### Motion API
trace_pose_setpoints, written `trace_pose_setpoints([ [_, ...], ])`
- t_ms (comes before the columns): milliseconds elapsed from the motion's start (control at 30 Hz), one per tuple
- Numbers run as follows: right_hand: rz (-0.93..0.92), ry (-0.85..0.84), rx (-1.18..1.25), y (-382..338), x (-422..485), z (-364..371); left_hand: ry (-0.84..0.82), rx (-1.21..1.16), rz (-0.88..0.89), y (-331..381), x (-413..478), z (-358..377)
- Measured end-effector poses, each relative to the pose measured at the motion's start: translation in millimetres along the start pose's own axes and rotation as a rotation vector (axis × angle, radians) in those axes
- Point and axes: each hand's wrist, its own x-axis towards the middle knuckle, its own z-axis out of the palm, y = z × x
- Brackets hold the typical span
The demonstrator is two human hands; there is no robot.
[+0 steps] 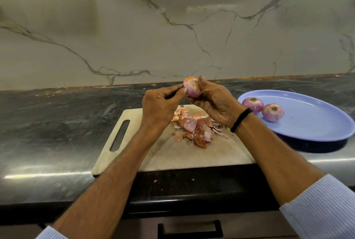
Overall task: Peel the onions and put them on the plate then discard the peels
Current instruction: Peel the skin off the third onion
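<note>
Two peeled onions (252, 105) are sitting side by side on the left part of a blue plate (307, 123). The plate is lying at the right of the dark surface (57, 123), with its near rim close to the surface's near edge. A pale cutting board (172, 158) is lying just left of the plate, its near edge reaching the surface's near edge and its handle slot pointing left. A heap of peels (194, 127) is resting on the board's far right part. Left of the board, a wide stretch of the surface is running back to the marble wall (115, 37).

Above the board's far edge, the right hand (217, 104) is curling round a partly peeled onion (192, 88), with the thumb lying up along its right side. The left hand (161, 108) is pinching thumb and forefinger together at the onion's left side, its other fingers curling in.
</note>
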Motion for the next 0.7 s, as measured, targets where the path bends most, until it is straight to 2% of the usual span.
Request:
trace_pose_setpoints([
  [167, -0.011, 0.021, -0.004, 5.2, 4.1, -1.5, 0.002, -0.028, -0.027, -1.7, -0.7, 1.2],
  [467, -0.029, 0.06, -0.078, 9.4, 6.5, -2.2, 0.041, 0.07, 0.036, -1.8, -7.7, 4.2],
  [700, -0.015, 0.03, -0.099, 9.2, 2.3, 0.6, 0.085, 0.099, 0.084, -3.1, -7.2, 5.8],
])
